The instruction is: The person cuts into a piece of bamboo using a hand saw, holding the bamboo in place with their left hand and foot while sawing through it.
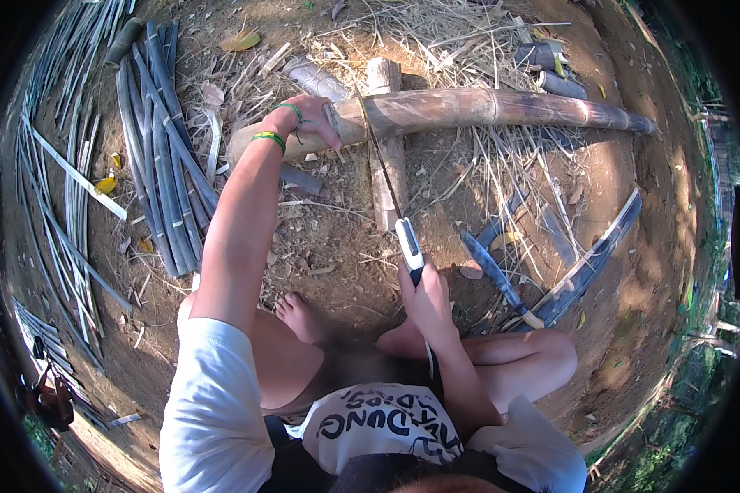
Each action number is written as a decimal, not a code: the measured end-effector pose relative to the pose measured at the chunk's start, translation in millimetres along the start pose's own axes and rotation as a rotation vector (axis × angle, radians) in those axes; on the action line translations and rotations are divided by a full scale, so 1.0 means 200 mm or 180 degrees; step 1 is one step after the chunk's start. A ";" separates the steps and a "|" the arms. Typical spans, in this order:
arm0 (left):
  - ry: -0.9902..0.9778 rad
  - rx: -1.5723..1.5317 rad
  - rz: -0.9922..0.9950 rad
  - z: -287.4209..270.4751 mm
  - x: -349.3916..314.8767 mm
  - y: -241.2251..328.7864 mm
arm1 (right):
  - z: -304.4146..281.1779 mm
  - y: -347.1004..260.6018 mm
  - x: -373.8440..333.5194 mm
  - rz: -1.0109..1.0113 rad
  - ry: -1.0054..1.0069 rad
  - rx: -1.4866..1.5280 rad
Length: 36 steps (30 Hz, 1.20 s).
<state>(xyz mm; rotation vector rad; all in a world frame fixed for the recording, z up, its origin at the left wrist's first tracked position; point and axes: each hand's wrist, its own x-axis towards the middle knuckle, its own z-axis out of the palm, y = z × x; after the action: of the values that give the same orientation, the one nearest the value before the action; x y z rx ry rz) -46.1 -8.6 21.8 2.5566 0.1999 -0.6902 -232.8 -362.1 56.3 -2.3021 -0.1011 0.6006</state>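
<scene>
A thick brown bamboo pole (452, 108) lies crosswise in front of me, resting over a short wooden log (389, 185) on the ground. Near the pole's left end, my left hand (311, 119) presses on it, fingers curled over the top and thumb along the near side. My right hand (427, 300) is wrapped around the white and black handle of a hand saw (408, 240). The saw's long thin blade points away from me, its far part across the bamboo just right of my left hand. How deep the blade sits in the bamboo, I cannot tell.
Dark split bamboo lengths (158, 156) lie at the left, beside long thin strips (66, 181). To the right are a dark elongated piece with a light brown end (501, 275) and a split bamboo section (592, 267). Dry shavings (460, 33) cover the ground beyond the pole.
</scene>
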 end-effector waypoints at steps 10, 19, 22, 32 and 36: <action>-0.0570 -0.0163 0.0009 0.02 0.05 -0.05 | 0.17 -0.02 0.27 -0.0011 0.0104 0.0014; -0.0012 0.0566 -0.0152 0.11 -0.02 0.13 | 0.15 -0.16 0.66 -0.0253 0.0233 -0.0025; 0.0631 0.0754 -0.0041 0.27 -0.13 0.16 | 0.13 -0.13 0.63 -0.0371 0.0377 -0.0130; 0.1573 0.1006 -0.0114 0.49 -0.29 0.17 | -0.16 -0.01 -0.15 -0.0198 0.0170 -0.0490; 0.2178 0.1084 0.0083 0.66 -0.27 0.25 | 0.03 -0.11 0.45 -0.0221 0.0198 -0.0349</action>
<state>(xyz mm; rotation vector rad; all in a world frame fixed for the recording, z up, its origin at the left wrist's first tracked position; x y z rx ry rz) -137.9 -118.0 -29.9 3.0272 0.2876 0.2102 -152.9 -320.5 32.0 -2.4102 -0.1878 0.4987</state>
